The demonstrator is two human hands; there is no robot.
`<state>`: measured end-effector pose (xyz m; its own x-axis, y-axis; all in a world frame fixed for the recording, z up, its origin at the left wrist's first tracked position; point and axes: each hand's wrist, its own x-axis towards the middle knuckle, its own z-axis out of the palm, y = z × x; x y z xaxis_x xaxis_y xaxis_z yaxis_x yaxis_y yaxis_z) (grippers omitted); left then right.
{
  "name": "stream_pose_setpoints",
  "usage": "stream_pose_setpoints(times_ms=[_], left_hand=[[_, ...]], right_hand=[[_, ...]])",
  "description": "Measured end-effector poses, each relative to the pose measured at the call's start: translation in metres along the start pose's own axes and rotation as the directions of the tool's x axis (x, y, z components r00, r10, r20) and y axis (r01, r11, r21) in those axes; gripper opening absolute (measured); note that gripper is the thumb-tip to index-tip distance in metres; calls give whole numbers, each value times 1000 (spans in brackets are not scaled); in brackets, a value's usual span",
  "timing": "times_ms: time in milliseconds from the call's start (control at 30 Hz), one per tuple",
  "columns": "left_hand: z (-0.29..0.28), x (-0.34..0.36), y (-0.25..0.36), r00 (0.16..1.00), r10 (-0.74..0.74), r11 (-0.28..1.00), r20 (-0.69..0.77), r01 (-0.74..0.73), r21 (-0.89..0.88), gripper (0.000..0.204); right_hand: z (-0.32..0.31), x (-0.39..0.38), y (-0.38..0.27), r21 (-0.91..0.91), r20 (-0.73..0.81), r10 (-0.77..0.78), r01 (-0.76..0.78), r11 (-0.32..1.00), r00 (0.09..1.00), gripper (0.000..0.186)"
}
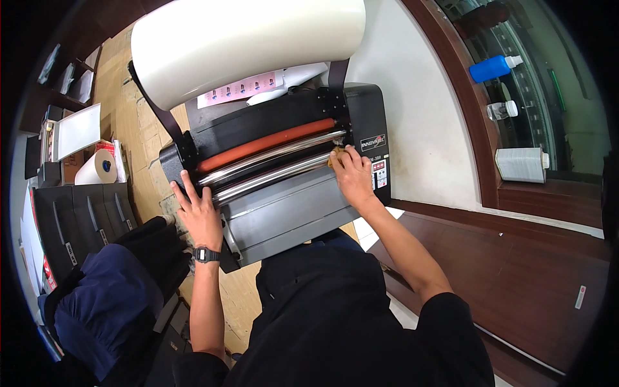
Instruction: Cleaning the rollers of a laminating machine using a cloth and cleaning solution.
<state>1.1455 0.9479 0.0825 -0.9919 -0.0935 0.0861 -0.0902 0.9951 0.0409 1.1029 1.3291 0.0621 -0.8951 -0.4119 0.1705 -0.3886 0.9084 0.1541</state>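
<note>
Here, in the head view, the person leans over a black roll laminator (277, 174) standing on a cardboard-covered bench (138, 138). The right hand (353, 175) presses a small tan cloth (335, 157) against the right end of the steel rollers (271, 169), its grip closed over the cloth. The left hand (198, 213), with a black wristwatch (206, 254) below it, lies open and flat on the machine's left front corner, seemingly steadying it. An orange rubber roller (265, 143) sits just behind the steel ones, and a large white film roll (248, 42) hangs above on black brackets.

Judged from this, the step in hand is wiping the rollers clean, and so far only the right end is covered. The next move would call for sliding the cloth leftward along the metal while the open hand holds the machine firm, fingers kept out of the nip between rollers.

A white sheet with pink labels (242, 88) lies behind the machine under the film roll. On the window sill to the right stand a blue bottle with a white cap (493, 67), a small clear bottle (501, 110) and a white cylindrical container (521, 164). At the left, a white paper roll (97, 168) rests near black stacked trays (80, 222).
</note>
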Motion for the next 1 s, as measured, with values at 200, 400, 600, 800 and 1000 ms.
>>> stream_pose_setpoints(times_ms=[200,400,600,800,1000], left_hand=[[-12,-4,-4,997,74,995,19,-72,-64,44],[-5,-1,2,999,39,999,16,-39,25,40],[-19,0,4,997,-5,1000,71,6,-20,53],[1,-10,-37,930,-367,551,-24,196,-811,16],[50,-14,-37,831,-532,638,-165,264,-724,31]], right_hand=[[5,-10,-10,-5,21,96,-96,995,995,45],[6,-7,-11,0,-32,77,-77,997,997,47],[6,-3,0,63,-27,-89,90,994,996,45],[-2,3,-2,48,-117,-41,47,998,992,41],[12,34,-107,249,-133,-218,246,937,967,40]])
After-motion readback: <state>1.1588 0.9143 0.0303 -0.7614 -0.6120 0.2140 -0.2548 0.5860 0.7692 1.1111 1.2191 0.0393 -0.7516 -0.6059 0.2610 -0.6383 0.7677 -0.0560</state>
